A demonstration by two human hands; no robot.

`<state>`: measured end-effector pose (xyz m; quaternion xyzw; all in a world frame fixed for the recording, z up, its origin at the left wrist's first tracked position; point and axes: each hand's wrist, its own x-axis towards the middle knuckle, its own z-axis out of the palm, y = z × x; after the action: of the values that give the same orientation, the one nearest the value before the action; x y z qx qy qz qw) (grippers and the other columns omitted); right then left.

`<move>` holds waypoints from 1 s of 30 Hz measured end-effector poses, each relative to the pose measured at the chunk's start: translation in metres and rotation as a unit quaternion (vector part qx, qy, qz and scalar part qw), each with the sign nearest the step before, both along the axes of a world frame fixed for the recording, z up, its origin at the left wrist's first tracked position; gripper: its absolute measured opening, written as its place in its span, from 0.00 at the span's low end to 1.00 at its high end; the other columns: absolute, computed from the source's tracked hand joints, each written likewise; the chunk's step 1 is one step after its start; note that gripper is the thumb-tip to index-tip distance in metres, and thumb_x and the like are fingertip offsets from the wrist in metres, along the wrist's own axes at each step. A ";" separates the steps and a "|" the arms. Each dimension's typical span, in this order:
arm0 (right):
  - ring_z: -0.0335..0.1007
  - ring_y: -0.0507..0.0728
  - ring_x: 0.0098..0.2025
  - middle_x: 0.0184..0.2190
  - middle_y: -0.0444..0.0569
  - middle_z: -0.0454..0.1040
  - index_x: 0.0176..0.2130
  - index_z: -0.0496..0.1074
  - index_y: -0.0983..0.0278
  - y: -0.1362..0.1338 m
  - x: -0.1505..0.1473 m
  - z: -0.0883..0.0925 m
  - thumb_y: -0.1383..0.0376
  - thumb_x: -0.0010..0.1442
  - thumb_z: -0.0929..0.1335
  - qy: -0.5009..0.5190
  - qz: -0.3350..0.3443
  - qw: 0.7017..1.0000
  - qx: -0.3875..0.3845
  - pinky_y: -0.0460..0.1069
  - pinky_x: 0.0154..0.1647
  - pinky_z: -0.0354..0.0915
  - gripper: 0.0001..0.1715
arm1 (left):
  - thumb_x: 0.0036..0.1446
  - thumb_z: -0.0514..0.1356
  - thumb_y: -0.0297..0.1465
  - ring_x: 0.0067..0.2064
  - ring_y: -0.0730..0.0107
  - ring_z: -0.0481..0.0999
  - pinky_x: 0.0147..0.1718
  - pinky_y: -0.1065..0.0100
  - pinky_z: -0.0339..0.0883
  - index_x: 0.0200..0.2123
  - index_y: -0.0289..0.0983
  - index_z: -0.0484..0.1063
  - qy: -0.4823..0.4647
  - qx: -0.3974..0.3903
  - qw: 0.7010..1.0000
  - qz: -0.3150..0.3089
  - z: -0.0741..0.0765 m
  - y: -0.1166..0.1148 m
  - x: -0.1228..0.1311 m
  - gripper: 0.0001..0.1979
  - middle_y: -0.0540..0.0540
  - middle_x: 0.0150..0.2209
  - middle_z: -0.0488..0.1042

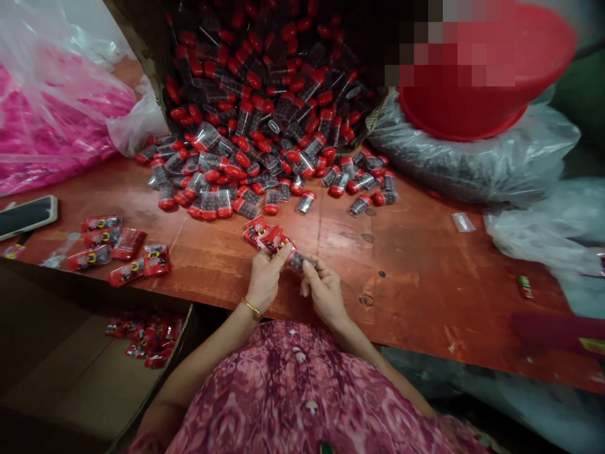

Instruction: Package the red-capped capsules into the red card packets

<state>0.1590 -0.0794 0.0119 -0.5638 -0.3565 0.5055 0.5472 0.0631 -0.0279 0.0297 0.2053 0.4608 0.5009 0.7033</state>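
Note:
My left hand point(265, 277) is closed on a small bunch of red printed packets point(265, 234) over the front part of the wooden table point(425, 271). Between my two hands is a small clear tube point(297, 260) with dark contents. My right hand point(325, 290) pinches the tube's right end, so that part is mostly covered by my fingers. Beyond my hands, a big heap of clear tubes with red caps point(246, 157) spills out of a tipped cardboard box point(151, 63). Several red-wrapped tubes point(127, 271) lie on the table to my left.
An open cardboard box point(61, 372) below the table edge holds several red-wrapped tubes. A phone point(28, 216) and a bag of pink items point(51, 120) are at left. A red tub point(472, 94) rests on a full plastic bag point(463, 157) at back right.

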 end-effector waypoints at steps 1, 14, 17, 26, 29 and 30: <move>0.52 0.45 0.11 0.14 0.34 0.61 0.40 0.67 0.63 0.000 -0.002 0.001 0.50 0.54 0.66 -0.005 -0.008 1.000 0.001 0.42 0.12 0.51 0.21 | 0.33 0.71 0.40 0.30 0.73 0.74 0.34 0.70 0.65 0.30 0.34 0.72 -0.001 0.003 1.000 0.005 0.000 0.000 0.001 0.21 0.48 0.28 0.77; 0.56 0.45 0.12 0.20 0.39 0.69 0.37 0.67 0.63 0.000 -0.009 0.006 0.50 0.54 0.66 0.016 0.004 1.000 0.004 0.42 0.13 0.55 0.19 | 0.37 0.69 0.45 0.19 0.81 0.63 0.18 0.75 0.54 0.31 0.35 0.74 -0.017 0.011 0.999 -0.044 -0.009 -0.010 0.004 0.22 0.50 0.24 0.74; 0.56 0.45 0.13 0.19 0.38 0.68 0.38 0.67 0.63 -0.001 -0.011 0.008 0.52 0.55 0.66 -0.028 -0.016 0.999 0.019 0.42 0.13 0.55 0.18 | 0.42 0.66 0.47 0.22 0.78 0.66 0.23 0.73 0.58 0.28 0.34 0.74 -0.001 0.027 0.998 -0.058 -0.013 -0.016 0.007 0.20 0.51 0.21 0.72; 0.60 0.45 0.14 0.20 0.38 0.69 0.32 0.66 0.62 0.013 -0.004 0.008 0.46 0.52 0.67 0.025 0.088 0.996 0.006 0.42 0.15 0.59 0.22 | 0.40 0.67 0.46 0.21 0.80 0.64 0.19 0.76 0.57 0.24 0.32 0.72 0.028 0.015 0.997 -0.065 -0.015 -0.012 -0.004 0.21 0.52 0.19 0.69; 0.66 0.46 0.17 0.26 0.41 0.73 0.33 0.67 0.61 0.019 0.001 0.009 0.46 0.51 0.68 0.057 0.174 0.983 0.017 0.44 0.21 0.64 0.22 | 0.39 0.68 0.45 0.23 0.79 0.67 0.20 0.76 0.59 0.27 0.32 0.74 0.002 0.012 0.999 -0.030 -0.010 -0.007 -0.011 0.21 0.50 0.22 0.72; 0.66 0.46 0.17 0.26 0.42 0.74 0.34 0.68 0.61 0.021 0.001 0.009 0.46 0.51 0.68 0.054 0.184 0.981 0.016 0.44 0.21 0.64 0.22 | 0.39 0.68 0.45 0.24 0.78 0.69 0.21 0.76 0.60 0.29 0.32 0.75 -0.005 0.015 1.000 -0.022 -0.009 -0.006 -0.012 0.21 0.49 0.23 0.73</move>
<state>0.1599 -0.0581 0.0205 -0.4515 -0.4319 0.6214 0.4727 0.0508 -0.0343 0.0210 0.2234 0.4455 0.4933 0.7129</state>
